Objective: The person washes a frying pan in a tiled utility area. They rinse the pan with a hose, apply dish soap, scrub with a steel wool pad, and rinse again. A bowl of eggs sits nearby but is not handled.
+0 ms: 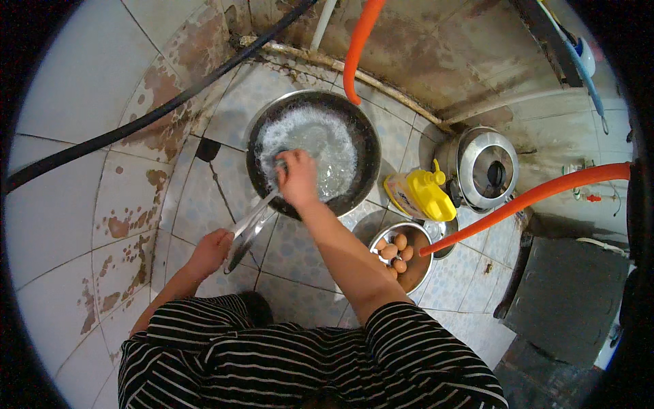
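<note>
A large dark wok [369, 148] with sudsy water in it sits on the tiled surface in front of me. Over its left part is my right hand [298, 176], its fingers curled around a small dark scrubber [280, 162], partly hidden by the fingers. My left hand [217, 245] is closed on a pale, long handle [250, 217] that runs up to the wok's lower left rim. Beside it lies a shiny metal handle [242, 249]; what that belongs to is hard to tell. Right of the wok stands a yellow detergent jug [426, 193] with a pump top.
A metal bowl [425, 276] holds several brown eggs [389, 251]. Behind the jug is a lidded steel pot [472, 153]. One orange hose [541, 202] crosses from the right to the bowl; another [357, 48] hangs above the wok. A black hose [153, 115] spans the upper left.
</note>
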A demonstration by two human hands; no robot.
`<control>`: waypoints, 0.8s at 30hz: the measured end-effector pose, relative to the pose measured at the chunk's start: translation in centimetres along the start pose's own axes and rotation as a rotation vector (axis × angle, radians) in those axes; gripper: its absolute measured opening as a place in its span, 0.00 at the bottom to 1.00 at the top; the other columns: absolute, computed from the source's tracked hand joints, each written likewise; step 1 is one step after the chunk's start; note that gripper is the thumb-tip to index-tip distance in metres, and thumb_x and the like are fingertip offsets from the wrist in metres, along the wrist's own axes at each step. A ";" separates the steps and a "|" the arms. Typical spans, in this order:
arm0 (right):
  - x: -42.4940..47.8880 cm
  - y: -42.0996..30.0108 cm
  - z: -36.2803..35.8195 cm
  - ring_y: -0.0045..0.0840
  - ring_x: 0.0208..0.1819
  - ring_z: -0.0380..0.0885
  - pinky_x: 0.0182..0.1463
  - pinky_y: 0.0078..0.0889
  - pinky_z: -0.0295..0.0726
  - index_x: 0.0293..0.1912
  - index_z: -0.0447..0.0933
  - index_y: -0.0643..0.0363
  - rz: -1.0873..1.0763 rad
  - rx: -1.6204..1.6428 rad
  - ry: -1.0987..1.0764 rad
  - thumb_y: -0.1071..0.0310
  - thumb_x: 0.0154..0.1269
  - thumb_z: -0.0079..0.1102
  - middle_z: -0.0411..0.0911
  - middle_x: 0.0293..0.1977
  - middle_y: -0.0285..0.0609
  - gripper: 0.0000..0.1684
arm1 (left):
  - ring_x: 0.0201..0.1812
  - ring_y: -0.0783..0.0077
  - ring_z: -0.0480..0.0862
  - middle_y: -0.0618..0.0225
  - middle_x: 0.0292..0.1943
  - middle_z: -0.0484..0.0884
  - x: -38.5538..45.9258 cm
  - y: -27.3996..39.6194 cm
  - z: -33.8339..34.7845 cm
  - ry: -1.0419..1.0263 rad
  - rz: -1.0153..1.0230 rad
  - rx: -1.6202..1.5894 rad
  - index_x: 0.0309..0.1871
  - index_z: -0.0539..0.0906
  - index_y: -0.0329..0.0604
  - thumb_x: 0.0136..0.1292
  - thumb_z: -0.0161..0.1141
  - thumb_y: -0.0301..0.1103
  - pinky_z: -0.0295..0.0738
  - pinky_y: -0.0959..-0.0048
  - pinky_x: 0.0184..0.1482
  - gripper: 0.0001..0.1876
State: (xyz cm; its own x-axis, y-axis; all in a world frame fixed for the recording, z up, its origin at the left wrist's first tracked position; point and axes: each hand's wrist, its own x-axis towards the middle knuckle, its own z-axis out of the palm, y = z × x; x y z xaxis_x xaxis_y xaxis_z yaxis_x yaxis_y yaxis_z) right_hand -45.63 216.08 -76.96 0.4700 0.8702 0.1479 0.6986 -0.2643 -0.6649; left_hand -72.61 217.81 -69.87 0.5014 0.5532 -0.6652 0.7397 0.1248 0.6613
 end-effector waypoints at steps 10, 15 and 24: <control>1.6 5.5 -1.3 0.50 0.50 0.69 0.54 0.48 0.70 0.48 0.74 0.54 0.303 -0.110 0.133 0.67 0.59 0.60 0.71 0.45 0.55 0.16 | 0.23 0.70 0.74 0.65 0.20 0.74 0.4 -0.3 -0.1 -0.013 0.046 0.070 0.33 0.75 0.36 0.71 0.48 0.44 0.70 0.67 0.29 0.18; -2.0 -1.2 -2.2 0.50 0.49 0.69 0.55 0.48 0.67 0.47 0.73 0.56 -0.065 0.013 0.012 0.70 0.57 0.61 0.70 0.45 0.56 0.16 | 0.23 0.68 0.74 0.63 0.20 0.74 0.1 0.5 -0.7 -0.014 0.004 0.082 0.32 0.73 0.36 0.71 0.48 0.44 0.70 0.65 0.29 0.18; 0.7 8.8 -3.8 0.51 0.49 0.71 0.53 0.50 0.70 0.50 0.73 0.61 0.336 -0.088 0.124 0.67 0.61 0.57 0.73 0.45 0.57 0.17 | 0.23 0.59 0.77 0.61 0.24 0.76 0.6 -0.5 -1.6 0.365 0.305 0.498 0.40 0.80 0.47 0.67 0.56 0.43 0.71 0.63 0.26 0.11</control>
State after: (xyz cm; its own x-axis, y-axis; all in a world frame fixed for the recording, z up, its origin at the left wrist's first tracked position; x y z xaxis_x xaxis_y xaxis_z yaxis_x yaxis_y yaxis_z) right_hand -37.13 212.79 -79.90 0.7391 0.6732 0.0236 0.5353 -0.5658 -0.6271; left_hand -73.40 219.39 -70.02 0.6012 0.7566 -0.2571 0.7514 -0.4258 0.5040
